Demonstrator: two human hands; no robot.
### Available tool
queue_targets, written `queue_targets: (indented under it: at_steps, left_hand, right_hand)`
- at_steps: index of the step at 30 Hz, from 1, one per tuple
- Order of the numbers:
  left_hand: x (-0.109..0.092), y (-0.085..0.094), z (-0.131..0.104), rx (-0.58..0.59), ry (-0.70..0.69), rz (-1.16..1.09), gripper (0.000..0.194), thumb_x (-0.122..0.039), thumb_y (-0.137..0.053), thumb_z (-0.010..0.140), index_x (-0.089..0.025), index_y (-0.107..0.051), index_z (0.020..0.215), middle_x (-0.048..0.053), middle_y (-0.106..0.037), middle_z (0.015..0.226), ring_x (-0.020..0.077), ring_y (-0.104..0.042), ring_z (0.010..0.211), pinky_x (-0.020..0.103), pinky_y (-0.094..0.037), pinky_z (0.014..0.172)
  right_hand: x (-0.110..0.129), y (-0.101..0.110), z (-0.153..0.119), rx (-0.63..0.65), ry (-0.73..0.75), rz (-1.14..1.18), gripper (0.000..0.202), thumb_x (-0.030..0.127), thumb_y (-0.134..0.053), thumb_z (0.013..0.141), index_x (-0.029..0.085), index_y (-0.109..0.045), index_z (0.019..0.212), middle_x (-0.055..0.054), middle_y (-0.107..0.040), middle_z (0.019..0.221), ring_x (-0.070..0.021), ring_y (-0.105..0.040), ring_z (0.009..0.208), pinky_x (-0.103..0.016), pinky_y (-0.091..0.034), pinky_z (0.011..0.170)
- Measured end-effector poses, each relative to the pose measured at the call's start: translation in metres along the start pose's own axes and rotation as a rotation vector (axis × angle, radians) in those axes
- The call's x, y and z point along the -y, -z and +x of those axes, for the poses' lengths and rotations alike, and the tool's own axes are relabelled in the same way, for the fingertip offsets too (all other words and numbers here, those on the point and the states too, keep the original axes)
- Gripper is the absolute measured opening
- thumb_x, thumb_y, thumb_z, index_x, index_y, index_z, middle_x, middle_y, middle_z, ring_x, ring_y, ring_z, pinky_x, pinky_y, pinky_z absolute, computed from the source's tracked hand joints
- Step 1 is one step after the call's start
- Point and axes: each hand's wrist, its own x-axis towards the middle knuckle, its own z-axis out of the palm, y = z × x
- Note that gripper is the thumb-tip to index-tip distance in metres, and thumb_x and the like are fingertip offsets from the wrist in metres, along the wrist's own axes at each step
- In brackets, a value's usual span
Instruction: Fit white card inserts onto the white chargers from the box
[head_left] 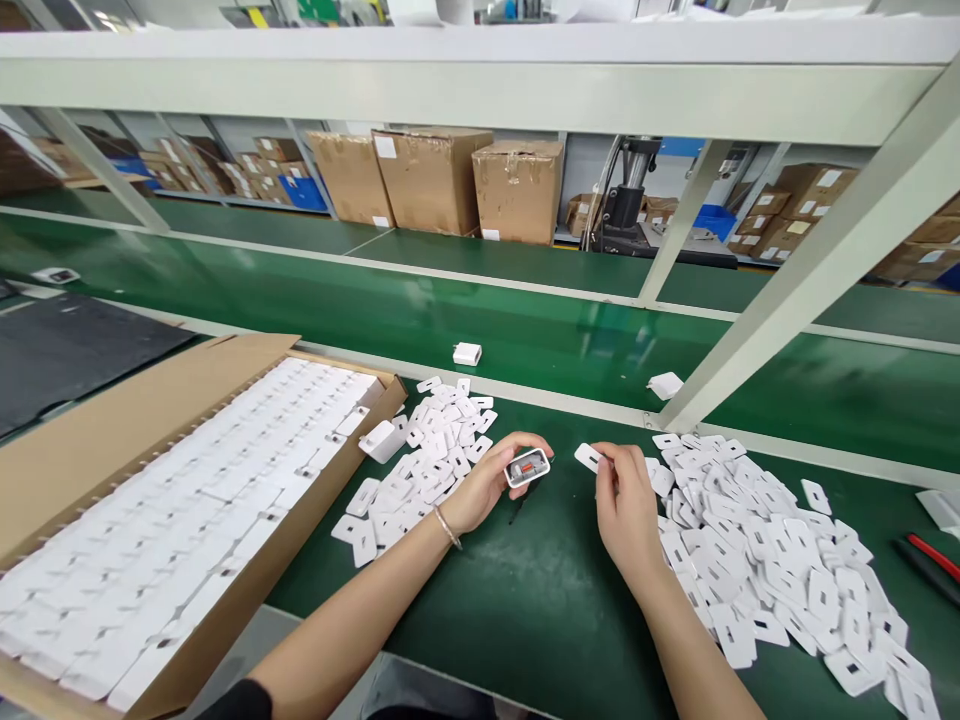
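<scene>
While the left hand [487,480] grips a small white charger body [527,467] with its open end facing up, the right hand [626,505] pinches a white cover plate [588,457] just beside it, above the green tabletop [525,590]. Heaps of similar plates [772,550] lie on both sides; what look like finished units fill the cardboard box [90,450] at left.

No legible text. White labels on the cardboard boxes [435,180] behind the conveyor are too small and blurred to read.
</scene>
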Motion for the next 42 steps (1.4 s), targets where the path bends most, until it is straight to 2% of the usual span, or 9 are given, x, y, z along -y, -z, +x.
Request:
queue_targets:
  at_steps: [5,13,19,27,30,32,37,40,42]
  left_hand:
    - [0.002,0.006,-0.002,0.013,0.022,0.086,0.053,-0.065,-0.054,0.098,-0.018,-0.072,0.112,0.010,-0.063,0.112,0.0108,-0.047,0.066,0.025,-0.036,0.054]
    - [-0.002,0.010,-0.005,0.045,0.003,0.160,0.057,-0.069,-0.049,0.098,-0.020,-0.074,0.112,0.012,-0.061,0.118,0.0212,-0.060,0.091,0.025,-0.042,0.056]
    - [-0.005,0.008,-0.006,0.136,-0.013,-0.017,0.057,-0.065,-0.041,0.103,-0.018,-0.073,0.109,0.008,-0.061,0.113,0.0039,-0.044,0.050,0.027,-0.036,0.051]
    - [-0.011,0.008,-0.007,0.174,0.011,-0.149,0.060,-0.068,-0.041,0.101,-0.016,-0.070,0.105,0.009,-0.064,0.110,0.0019,-0.041,0.043,0.027,-0.030,0.049]
    - [-0.008,0.009,-0.008,0.150,0.074,-0.078,0.053,-0.068,-0.052,0.096,-0.019,-0.063,0.114,0.007,-0.063,0.111,0.0024,-0.039,0.046,0.026,-0.030,0.049]
    - [-0.002,0.011,-0.009,0.077,0.092,0.043,0.045,-0.061,-0.058,0.097,-0.023,-0.054,0.119,0.005,-0.062,0.113,0.0033,-0.041,0.050,0.026,-0.036,0.054]
    - [0.012,0.011,-0.008,-0.015,0.068,0.411,0.037,-0.053,-0.049,0.106,-0.023,-0.051,0.126,0.006,-0.062,0.110,0.0130,-0.055,0.074,0.034,-0.049,0.078]
    - [0.014,0.009,-0.006,-0.011,0.086,0.509,0.040,-0.052,-0.043,0.107,-0.021,-0.055,0.130,0.006,-0.063,0.102,0.0171,-0.057,0.079,0.037,-0.051,0.081]
    - [0.014,0.008,-0.005,0.008,0.053,0.534,0.041,-0.050,-0.040,0.108,-0.021,-0.057,0.131,0.009,-0.064,0.114,0.0208,-0.061,0.092,0.040,-0.053,0.090]
  right_hand:
    - [0.005,0.000,-0.002,-0.011,-0.014,0.107,0.030,0.033,-0.040,0.110,0.024,-0.067,0.119,-0.009,-0.061,0.107,-0.0215,-0.063,0.090,-0.036,-0.054,0.077]
    - [0.003,-0.006,-0.005,0.030,-0.008,0.054,0.032,0.029,-0.040,0.109,0.024,-0.070,0.120,-0.009,-0.060,0.107,-0.0215,-0.065,0.095,-0.036,-0.055,0.080]
    - [-0.023,-0.016,-0.001,0.176,-0.090,-0.161,0.034,0.024,-0.039,0.105,0.020,-0.071,0.115,-0.010,-0.063,0.107,-0.0224,-0.070,0.088,-0.036,-0.056,0.075]
    - [-0.032,-0.020,0.000,0.256,-0.114,-0.301,0.038,0.027,-0.041,0.101,0.019,-0.070,0.123,-0.011,-0.063,0.116,-0.0177,-0.065,0.068,-0.035,-0.053,0.065]
    - [-0.032,-0.020,0.002,0.256,-0.122,-0.170,0.032,0.031,-0.046,0.100,0.020,-0.072,0.116,-0.010,-0.065,0.106,-0.0170,-0.060,0.066,-0.035,-0.053,0.066]
    - [-0.031,-0.020,0.003,0.216,-0.167,0.021,0.029,0.038,-0.052,0.100,0.020,-0.072,0.112,-0.007,-0.065,0.095,-0.0171,-0.058,0.066,-0.034,-0.052,0.065]
    - [-0.014,-0.017,0.005,0.072,-0.294,0.589,0.034,0.048,-0.072,0.091,0.023,-0.066,0.114,-0.001,-0.064,0.090,-0.0119,-0.054,0.060,-0.027,-0.048,0.054]
    - [-0.001,-0.014,0.004,0.143,-0.242,0.655,0.023,0.045,-0.072,0.093,0.023,-0.072,0.102,-0.001,-0.065,0.085,-0.0119,-0.054,0.060,-0.028,-0.049,0.056]
    - [0.005,-0.013,0.003,0.191,-0.186,0.628,0.022,0.045,-0.071,0.095,0.023,-0.076,0.099,-0.001,-0.064,0.084,-0.0127,-0.055,0.061,-0.029,-0.050,0.057]
